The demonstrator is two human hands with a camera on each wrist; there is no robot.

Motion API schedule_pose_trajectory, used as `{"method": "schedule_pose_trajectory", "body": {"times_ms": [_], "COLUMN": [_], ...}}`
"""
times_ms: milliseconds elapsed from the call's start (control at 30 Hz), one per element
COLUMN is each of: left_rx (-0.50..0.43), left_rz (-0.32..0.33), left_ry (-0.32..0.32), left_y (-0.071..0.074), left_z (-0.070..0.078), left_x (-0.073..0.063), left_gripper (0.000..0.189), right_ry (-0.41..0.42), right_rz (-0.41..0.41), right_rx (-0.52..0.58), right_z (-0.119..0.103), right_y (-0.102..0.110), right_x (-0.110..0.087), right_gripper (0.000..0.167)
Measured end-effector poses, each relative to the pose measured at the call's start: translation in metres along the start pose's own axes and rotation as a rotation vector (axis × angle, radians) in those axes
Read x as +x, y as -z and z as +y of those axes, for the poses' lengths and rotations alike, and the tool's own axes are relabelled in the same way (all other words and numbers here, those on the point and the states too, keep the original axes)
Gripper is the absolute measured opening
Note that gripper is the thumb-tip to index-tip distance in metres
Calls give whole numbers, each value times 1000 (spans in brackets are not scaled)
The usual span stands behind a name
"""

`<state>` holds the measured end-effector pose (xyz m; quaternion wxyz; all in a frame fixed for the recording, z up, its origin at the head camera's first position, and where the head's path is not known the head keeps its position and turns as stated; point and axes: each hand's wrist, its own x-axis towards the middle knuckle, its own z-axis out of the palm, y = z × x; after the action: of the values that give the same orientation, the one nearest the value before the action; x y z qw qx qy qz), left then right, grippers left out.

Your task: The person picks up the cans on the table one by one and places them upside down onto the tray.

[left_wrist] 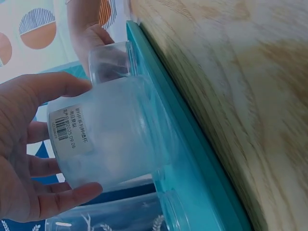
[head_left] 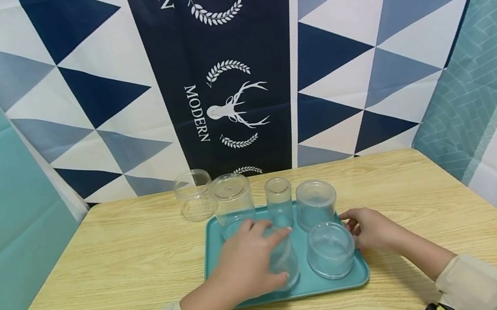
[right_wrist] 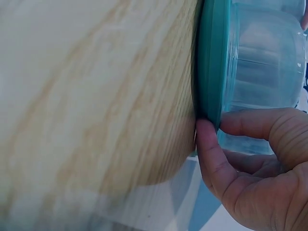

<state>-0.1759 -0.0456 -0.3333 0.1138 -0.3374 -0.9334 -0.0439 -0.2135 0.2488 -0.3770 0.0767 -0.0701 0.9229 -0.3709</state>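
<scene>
Several clear glasses stand upside down on a teal tray (head_left: 319, 287). My left hand (head_left: 250, 263) is spread around the upturned base of a wide glass (left_wrist: 113, 130) at the tray's front left; a barcode label shows on that base. Its thumb and little finger overlap the glass's edge in the left wrist view, though firm contact cannot be made out. At the tray's right edge my right hand (head_left: 371, 227) pinches the rim between thumb and fingers (right_wrist: 211, 149), beside a short wide glass (head_left: 331, 251).
A tall wide glass (head_left: 232, 196), a slim glass (head_left: 279, 202) and another short glass (head_left: 315, 204) occupy the tray's back half. Behind its left corner, clear round glassware (head_left: 194, 197) stands on the wooden table (head_left: 145, 250). Patterned cloth (head_left: 223, 70) hangs behind.
</scene>
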Motion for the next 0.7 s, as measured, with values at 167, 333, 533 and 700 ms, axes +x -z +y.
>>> {"method": "schedule_pose_trajectory", "body": {"times_ms": [167, 333, 533, 700], "left_rx": [41, 100, 123, 101], "left_rz": [-38, -48, -48, -69], "left_ry": [-26, -44, -50, -40], "left_y": [-3, -4, -4, -3], "left_z": [6, 11, 13, 13], "left_x": [7, 11, 12, 12], "left_gripper": [70, 69, 67, 69], "right_ry": [11, 9, 17, 21], "right_rz": [-2, -9, -9, 8], "right_rx": [1, 2, -11, -35], "right_z": [1, 1, 0, 0], "right_y": [0, -1, -1, -1], "right_x": [1, 1, 0, -1], "right_gripper": [65, 65, 66, 65]}}
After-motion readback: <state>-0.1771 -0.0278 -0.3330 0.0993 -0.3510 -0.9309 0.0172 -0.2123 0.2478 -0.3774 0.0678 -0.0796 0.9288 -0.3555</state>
